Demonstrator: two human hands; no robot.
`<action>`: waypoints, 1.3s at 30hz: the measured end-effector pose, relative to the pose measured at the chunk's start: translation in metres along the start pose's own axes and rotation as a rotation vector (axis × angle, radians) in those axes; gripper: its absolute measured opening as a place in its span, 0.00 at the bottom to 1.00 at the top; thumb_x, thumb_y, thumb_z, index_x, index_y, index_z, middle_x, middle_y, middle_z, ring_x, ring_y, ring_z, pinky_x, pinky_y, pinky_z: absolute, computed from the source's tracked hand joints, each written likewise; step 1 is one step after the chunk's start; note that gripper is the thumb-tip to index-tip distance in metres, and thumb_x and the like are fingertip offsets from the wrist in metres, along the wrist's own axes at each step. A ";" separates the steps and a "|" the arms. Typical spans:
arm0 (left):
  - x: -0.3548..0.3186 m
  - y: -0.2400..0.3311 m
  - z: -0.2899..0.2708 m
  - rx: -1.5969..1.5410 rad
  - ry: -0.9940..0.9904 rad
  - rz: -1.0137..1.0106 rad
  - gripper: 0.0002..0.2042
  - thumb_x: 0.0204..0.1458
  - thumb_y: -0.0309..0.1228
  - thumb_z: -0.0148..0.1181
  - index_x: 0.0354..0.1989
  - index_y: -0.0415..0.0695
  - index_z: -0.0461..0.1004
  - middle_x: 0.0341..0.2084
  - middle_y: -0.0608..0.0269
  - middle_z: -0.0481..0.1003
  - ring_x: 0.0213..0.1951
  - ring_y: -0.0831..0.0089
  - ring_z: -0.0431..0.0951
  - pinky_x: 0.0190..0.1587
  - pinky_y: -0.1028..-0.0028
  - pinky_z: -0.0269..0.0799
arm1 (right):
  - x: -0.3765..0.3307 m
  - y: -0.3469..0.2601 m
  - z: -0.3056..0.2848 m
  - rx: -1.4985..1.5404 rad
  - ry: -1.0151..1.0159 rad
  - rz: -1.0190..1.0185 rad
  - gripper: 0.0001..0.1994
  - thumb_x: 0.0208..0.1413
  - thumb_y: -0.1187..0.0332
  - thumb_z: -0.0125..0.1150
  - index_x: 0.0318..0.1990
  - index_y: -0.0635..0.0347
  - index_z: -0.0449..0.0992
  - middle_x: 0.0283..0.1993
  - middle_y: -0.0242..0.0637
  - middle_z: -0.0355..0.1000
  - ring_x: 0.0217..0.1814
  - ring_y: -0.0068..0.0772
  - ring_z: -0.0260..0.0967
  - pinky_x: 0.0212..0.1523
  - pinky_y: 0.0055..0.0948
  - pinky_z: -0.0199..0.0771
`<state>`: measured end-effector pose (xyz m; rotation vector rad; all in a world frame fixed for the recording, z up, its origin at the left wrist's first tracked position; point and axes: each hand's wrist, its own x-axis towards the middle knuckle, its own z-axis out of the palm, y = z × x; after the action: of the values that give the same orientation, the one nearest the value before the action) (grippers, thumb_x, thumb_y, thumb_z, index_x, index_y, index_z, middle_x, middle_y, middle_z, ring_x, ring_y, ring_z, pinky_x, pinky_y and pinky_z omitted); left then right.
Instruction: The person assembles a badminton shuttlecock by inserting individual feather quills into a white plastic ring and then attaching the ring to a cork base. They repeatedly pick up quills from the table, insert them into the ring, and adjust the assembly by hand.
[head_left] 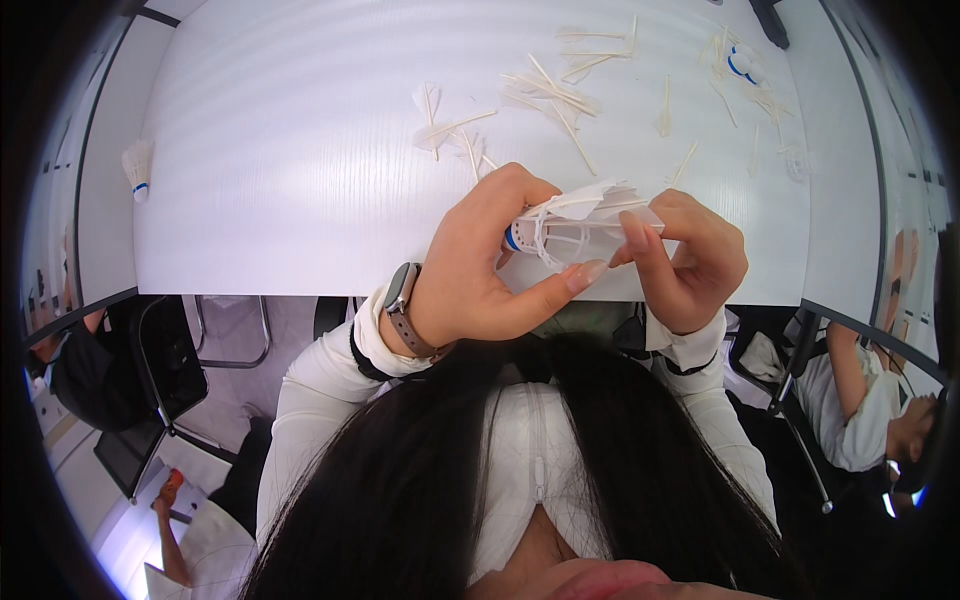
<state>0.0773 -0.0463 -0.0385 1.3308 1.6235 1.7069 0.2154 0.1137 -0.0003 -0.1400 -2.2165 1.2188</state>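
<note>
A partly feathered shuttlecock [527,234] lies on its side in the air by the table's near edge, its blue-banded base toward my left hand [470,270]. The fingers of that hand are behind the base, and its thumb stretches below the white inner frame. Thumb and fingertips of my right hand [695,255] are closed on the outer end of a feather [600,203] that runs along the shuttlecock's right side. Part of the base is hidden by my left hand.
Loose feathers [555,95] lie scattered over the white table [290,200], beyond my hands. A shuttlecock [138,172] stands at the far left edge. Blue-banded shuttlecock bases [742,64] sit at the back right. Partitions flank the table; other people sit on both sides.
</note>
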 end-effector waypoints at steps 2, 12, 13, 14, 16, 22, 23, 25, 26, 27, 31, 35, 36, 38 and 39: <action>0.000 0.000 0.000 -0.001 0.003 0.000 0.18 0.45 0.37 0.70 0.39 0.40 0.73 0.30 0.60 0.72 0.30 0.70 0.72 0.33 0.73 0.67 | 0.000 0.000 0.000 0.004 -0.004 0.009 0.07 0.52 0.81 0.64 0.37 0.60 0.83 0.21 0.29 0.75 0.21 0.22 0.67 0.24 0.22 0.61; 0.000 0.001 -0.001 0.013 -0.005 0.007 0.18 0.45 0.37 0.70 0.39 0.40 0.73 0.31 0.60 0.72 0.30 0.69 0.72 0.34 0.73 0.67 | 0.000 0.000 0.001 0.021 -0.002 0.017 0.07 0.52 0.81 0.64 0.37 0.60 0.82 0.21 0.29 0.74 0.21 0.22 0.67 0.24 0.22 0.62; 0.000 0.001 -0.001 0.006 -0.004 0.004 0.18 0.45 0.37 0.70 0.40 0.40 0.73 0.31 0.60 0.72 0.30 0.69 0.72 0.34 0.73 0.67 | 0.000 0.000 0.000 0.021 -0.008 0.014 0.07 0.52 0.81 0.64 0.37 0.60 0.82 0.21 0.29 0.74 0.21 0.22 0.67 0.24 0.22 0.62; 0.000 0.001 0.000 -0.002 -0.004 -0.002 0.18 0.45 0.36 0.70 0.40 0.40 0.73 0.31 0.60 0.72 0.30 0.70 0.72 0.34 0.73 0.67 | 0.000 0.000 0.000 0.016 -0.019 0.011 0.07 0.52 0.81 0.65 0.36 0.60 0.82 0.21 0.29 0.74 0.21 0.23 0.67 0.24 0.22 0.62; 0.001 0.000 0.000 0.019 0.002 0.039 0.18 0.45 0.36 0.70 0.40 0.39 0.74 0.31 0.60 0.72 0.30 0.69 0.72 0.34 0.73 0.67 | 0.001 0.001 0.000 0.008 -0.038 0.007 0.06 0.52 0.81 0.65 0.36 0.60 0.82 0.21 0.29 0.74 0.20 0.23 0.67 0.24 0.22 0.61; 0.001 0.000 0.000 0.026 0.003 0.056 0.18 0.45 0.36 0.71 0.41 0.39 0.74 0.31 0.60 0.72 0.30 0.70 0.72 0.33 0.73 0.68 | 0.001 0.001 0.002 0.019 -0.045 0.027 0.06 0.50 0.82 0.65 0.34 0.60 0.82 0.19 0.29 0.72 0.19 0.23 0.66 0.22 0.23 0.60; 0.001 0.000 0.000 0.020 0.004 0.056 0.18 0.45 0.35 0.71 0.41 0.39 0.74 0.31 0.60 0.72 0.30 0.70 0.72 0.33 0.73 0.68 | 0.001 0.001 0.002 0.025 -0.046 0.036 0.06 0.50 0.82 0.65 0.34 0.60 0.82 0.19 0.29 0.72 0.19 0.23 0.66 0.22 0.23 0.60; 0.002 0.000 0.001 0.011 0.008 0.054 0.18 0.45 0.35 0.71 0.41 0.39 0.74 0.31 0.60 0.72 0.30 0.70 0.72 0.33 0.73 0.68 | 0.001 0.001 0.003 0.049 -0.043 0.055 0.06 0.50 0.82 0.65 0.34 0.60 0.82 0.19 0.29 0.72 0.19 0.23 0.66 0.22 0.24 0.60; 0.002 0.000 0.001 0.010 0.010 0.056 0.18 0.45 0.35 0.71 0.41 0.39 0.74 0.31 0.60 0.72 0.30 0.70 0.72 0.33 0.73 0.68 | 0.001 0.001 0.002 0.035 -0.044 0.047 0.06 0.50 0.82 0.65 0.33 0.61 0.81 0.19 0.29 0.72 0.19 0.23 0.66 0.22 0.23 0.60; 0.002 0.000 0.002 0.008 0.010 0.060 0.18 0.45 0.35 0.71 0.40 0.39 0.74 0.31 0.60 0.72 0.30 0.70 0.72 0.33 0.73 0.68 | 0.001 0.002 0.001 0.024 -0.047 0.039 0.06 0.50 0.82 0.65 0.33 0.61 0.81 0.19 0.30 0.72 0.19 0.23 0.66 0.23 0.23 0.60; 0.002 0.002 0.002 0.011 0.011 0.049 0.18 0.45 0.34 0.71 0.40 0.39 0.74 0.30 0.61 0.72 0.29 0.70 0.72 0.32 0.74 0.67 | 0.000 0.004 0.000 0.069 -0.006 0.009 0.04 0.51 0.82 0.65 0.32 0.62 0.79 0.21 0.33 0.73 0.21 0.23 0.66 0.24 0.22 0.61; 0.002 0.004 0.001 0.060 0.001 0.034 0.18 0.45 0.34 0.71 0.40 0.39 0.74 0.30 0.61 0.72 0.29 0.70 0.72 0.32 0.74 0.67 | -0.004 0.003 0.002 0.096 0.066 0.077 0.03 0.53 0.81 0.65 0.31 0.64 0.78 0.22 0.35 0.73 0.21 0.24 0.66 0.25 0.21 0.62; 0.002 0.004 0.001 0.058 0.001 0.032 0.18 0.45 0.35 0.71 0.40 0.39 0.74 0.30 0.61 0.72 0.29 0.70 0.72 0.32 0.74 0.67 | -0.004 0.003 0.002 0.078 0.062 0.073 0.03 0.54 0.81 0.64 0.31 0.64 0.78 0.22 0.35 0.73 0.22 0.24 0.66 0.25 0.22 0.63; 0.002 0.004 0.001 0.056 0.002 0.028 0.18 0.45 0.35 0.71 0.40 0.39 0.74 0.30 0.61 0.72 0.29 0.70 0.72 0.32 0.74 0.67 | -0.003 0.004 0.003 0.040 0.053 0.066 0.03 0.55 0.81 0.63 0.32 0.64 0.78 0.22 0.34 0.73 0.22 0.25 0.67 0.26 0.22 0.63; 0.002 0.004 0.001 0.058 0.002 0.026 0.18 0.45 0.35 0.71 0.40 0.39 0.74 0.30 0.61 0.72 0.29 0.70 0.72 0.32 0.74 0.67 | -0.003 0.004 0.003 0.020 0.049 0.064 0.03 0.55 0.81 0.63 0.32 0.64 0.78 0.23 0.34 0.73 0.22 0.25 0.67 0.26 0.22 0.64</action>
<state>0.0782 -0.0450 -0.0342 1.3829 1.6757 1.6887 0.2158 0.1122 -0.0059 -0.2316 -2.1713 1.2581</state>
